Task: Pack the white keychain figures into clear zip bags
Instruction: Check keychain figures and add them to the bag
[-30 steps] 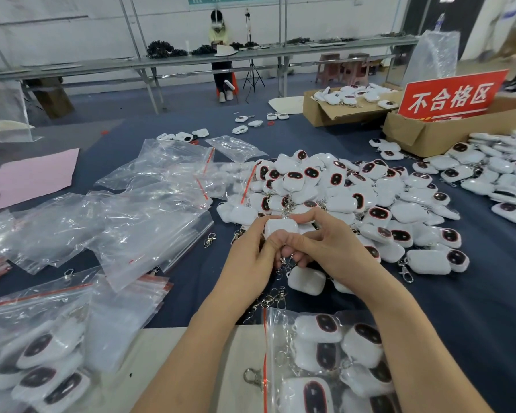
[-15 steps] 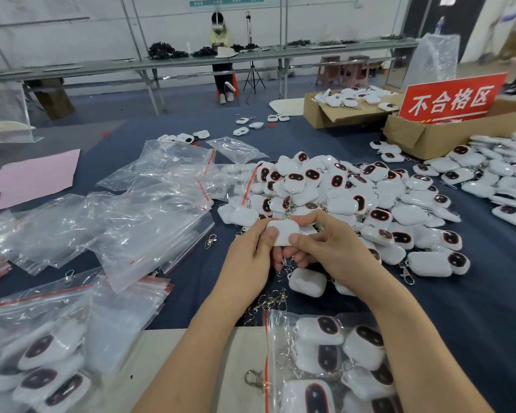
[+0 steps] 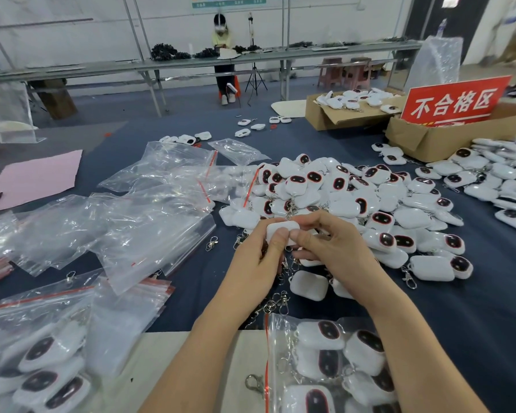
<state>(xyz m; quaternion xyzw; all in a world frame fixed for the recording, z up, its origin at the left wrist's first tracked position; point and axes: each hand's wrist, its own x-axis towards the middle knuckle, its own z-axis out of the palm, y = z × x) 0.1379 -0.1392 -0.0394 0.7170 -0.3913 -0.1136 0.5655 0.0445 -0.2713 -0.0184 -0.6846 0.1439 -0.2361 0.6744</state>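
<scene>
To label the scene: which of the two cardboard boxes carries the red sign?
The nearer cardboard box, at the right edge: the red sign rises from it. The farther box holds white figures and has no sign.

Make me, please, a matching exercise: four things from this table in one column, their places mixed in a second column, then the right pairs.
1 sign
2 pink sheet
3 figure
4 filled bag

A near edge, centre-right
B pinched by the left hand and right hand
C far left
D upright at a box, far right

Pairs: 1-D, 2-C, 3-B, 4-A
</scene>
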